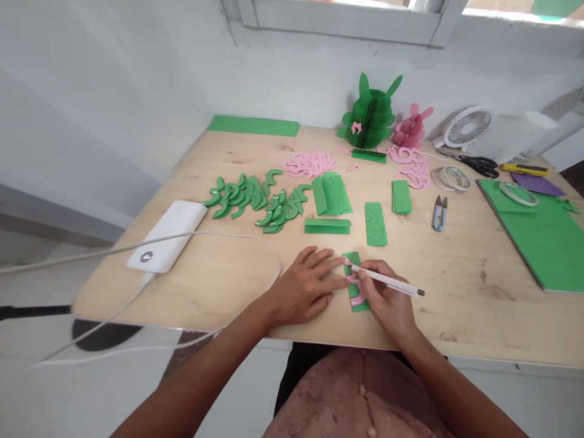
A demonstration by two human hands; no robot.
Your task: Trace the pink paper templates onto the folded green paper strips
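Note:
My left hand (306, 285) lies flat with fingers stretched out, pressing a pink curved paper template (355, 291) onto a small green paper strip (351, 258) near the table's front edge. My right hand (387, 299) is closed round a white pencil (391, 282), whose tip touches the top of the template. Behind them lie more green strips (375, 223), a folded green stack (331, 193) and piles of cut green shapes (255, 199) and pink shapes (309, 163).
A white power bank (166, 235) with cables lies at the left. Green (370, 113) and pink (410, 129) honeycomb paper figures stand at the back. Thread snips (439, 213), tape rolls (451, 178), scissors (479, 164), a small fan (466, 126) and a green cutting mat (547, 240) are at the right.

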